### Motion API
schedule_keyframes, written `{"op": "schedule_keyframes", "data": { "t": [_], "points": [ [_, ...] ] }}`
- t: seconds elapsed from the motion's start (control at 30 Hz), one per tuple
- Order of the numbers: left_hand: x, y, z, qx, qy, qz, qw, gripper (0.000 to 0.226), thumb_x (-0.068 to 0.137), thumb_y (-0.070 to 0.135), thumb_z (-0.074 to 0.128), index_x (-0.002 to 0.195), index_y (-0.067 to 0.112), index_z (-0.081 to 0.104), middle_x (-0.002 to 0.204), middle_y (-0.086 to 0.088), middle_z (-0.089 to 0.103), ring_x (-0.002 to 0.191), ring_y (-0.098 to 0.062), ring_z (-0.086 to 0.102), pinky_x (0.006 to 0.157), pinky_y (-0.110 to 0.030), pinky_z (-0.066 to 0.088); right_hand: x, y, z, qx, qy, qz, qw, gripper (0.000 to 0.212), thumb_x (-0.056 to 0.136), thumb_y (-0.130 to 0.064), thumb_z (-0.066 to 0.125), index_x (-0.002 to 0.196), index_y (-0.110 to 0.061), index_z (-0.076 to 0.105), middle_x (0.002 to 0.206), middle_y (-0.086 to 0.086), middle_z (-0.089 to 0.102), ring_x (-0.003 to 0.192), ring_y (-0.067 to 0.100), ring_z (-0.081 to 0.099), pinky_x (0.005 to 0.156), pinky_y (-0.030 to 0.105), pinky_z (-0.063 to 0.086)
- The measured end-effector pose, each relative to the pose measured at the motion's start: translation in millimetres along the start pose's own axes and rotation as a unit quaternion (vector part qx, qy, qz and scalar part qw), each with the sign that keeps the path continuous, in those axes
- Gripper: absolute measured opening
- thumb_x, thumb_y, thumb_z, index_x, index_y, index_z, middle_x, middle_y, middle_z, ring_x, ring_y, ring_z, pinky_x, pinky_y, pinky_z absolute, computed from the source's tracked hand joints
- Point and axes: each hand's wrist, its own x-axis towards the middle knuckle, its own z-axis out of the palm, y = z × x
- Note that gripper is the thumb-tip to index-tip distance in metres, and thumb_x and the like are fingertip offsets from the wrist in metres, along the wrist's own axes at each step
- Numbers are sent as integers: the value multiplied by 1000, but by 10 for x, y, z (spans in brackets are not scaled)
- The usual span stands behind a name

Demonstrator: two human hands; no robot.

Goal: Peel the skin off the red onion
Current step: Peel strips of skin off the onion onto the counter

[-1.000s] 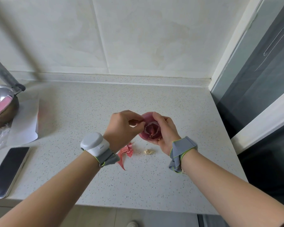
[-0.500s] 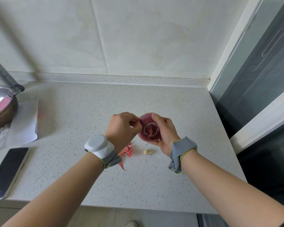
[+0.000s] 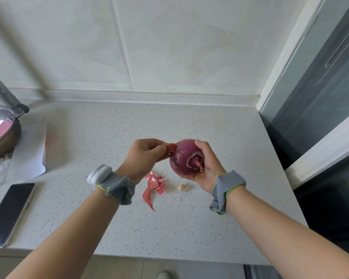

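My right hand [image 3: 209, 168] cups the red onion [image 3: 182, 158] above the speckled countertop [image 3: 189, 228], with its stem end turned toward me. A ring of pale flesh shows around the stem. My left hand [image 3: 143, 156] pinches a strip of red skin [image 3: 172, 147] at the onion's upper left side, where it is still attached. Torn-off red skin pieces [image 3: 153, 185] lie on the counter just below my hands, next to a small beige root scrap [image 3: 183, 187].
A phone [image 3: 8, 214] lies face up at the counter's front left edge. A metal pan [image 3: 0, 129] with something pink in it sits far left on white paper [image 3: 30, 154]. A dark glass door [image 3: 320, 97] bounds the right side.
My left hand has pulled leftward away from the onion, drawing a strip of skin out. The onion has turned in my right hand, so more of its purple side shows.
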Motion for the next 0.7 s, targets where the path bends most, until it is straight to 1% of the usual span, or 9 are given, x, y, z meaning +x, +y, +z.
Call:
{"op": "schedule_keyframes", "data": {
  "t": [0.07, 0.17, 0.27, 0.33, 0.43, 0.53, 0.57, 0.63, 0.7],
  "points": [
    [-15, 10, -23, -84, -32, -24, 996, 25, 87, -4, 48, 72, 4, 66, 67, -1, 74, 70, -14, 71, 73, -20, 58, 0, 4, 8, 7, -7, 8, 1000, 33, 85, -41, 49, 105, -18, 63, 104, 12, 64, 90, 29, 62, 62, 37, 56],
    [0, 6, -45, -178, -59, -65, 980, 24, 91, -3, 41, 79, -3, 62, 68, -6, 74, 69, -16, 71, 70, -23, 59, -11, 3, -24, 21, -9, 16, 1000, 35, 85, -41, 48, 104, -16, 62, 103, 12, 64, 90, 31, 62, 62, 38, 55],
    [92, -32, -129, -275, -55, -92, 956, 25, 93, 1, 36, 86, -6, 58, 73, -13, 74, 72, -21, 72, 68, -26, 60, -24, -18, -66, 60, -18, 27, 998, 36, 86, -45, 46, 96, -15, 63, 96, 11, 65, 84, 30, 63, 65, 40, 55],
    [177, -132, -216, -283, -25, -114, 952, 21, 93, 2, 38, 89, -6, 57, 73, -13, 74, 69, -20, 72, 65, -25, 60, -7, -23, -108, 85, -24, 31, 996, 39, 86, -47, 45, 99, -15, 62, 99, 12, 65, 83, 30, 63, 64, 39, 57],
    [254, -404, -258, -105, 58, -152, 981, 11, 88, 2, 52, 90, -4, 61, 78, -12, 68, 66, -19, 67, 56, -20, 58, 23, -7, -166, 112, -18, 36, 993, 42, 84, -46, 48, 109, -14, 60, 109, 15, 63, 89, 32, 63, 64, 42, 59],
    [347, -722, -238, 65, 109, -168, 978, 7, 81, 0, 61, 75, 1, 65, 67, -4, 65, 56, -14, 62, 52, -19, 55, 77, 44, -180, 127, 8, 25, 992, 35, 85, -41, 52, 104, -13, 61, 107, 15, 63, 95, 34, 61, 67, 46, 57],
    [390, -814, -229, 114, 108, -171, 973, 7, 80, 1, 63, 75, 1, 67, 63, -2, 65, 54, -14, 61, 56, -24, 56, 94, 65, -182, 127, 13, 20, 992, 31, 85, -40, 52, 99, -14, 61, 102, 13, 64, 95, 33, 61, 68, 46, 56],
    [422, -946, -215, 209, 88, -177, 958, 6, 79, 4, 65, 76, 5, 70, 61, -1, 64, 63, -20, 65, 71, -36, 58, 130, 112, -190, 121, 16, 15, 992, 27, 85, -38, 52, 95, -15, 62, 97, 11, 65, 92, 30, 62, 70, 44, 56],
    [390, -1007, -188, 260, 71, -186, 945, 15, 77, 5, 64, 67, 15, 68, 66, -1, 66, 74, -23, 65, 80, -38, 57, 143, 139, -184, 114, 17, 14, 993, 26, 86, -37, 51, 95, -15, 61, 94, 9, 65, 88, 27, 62, 72, 44, 55]
  ]
}}
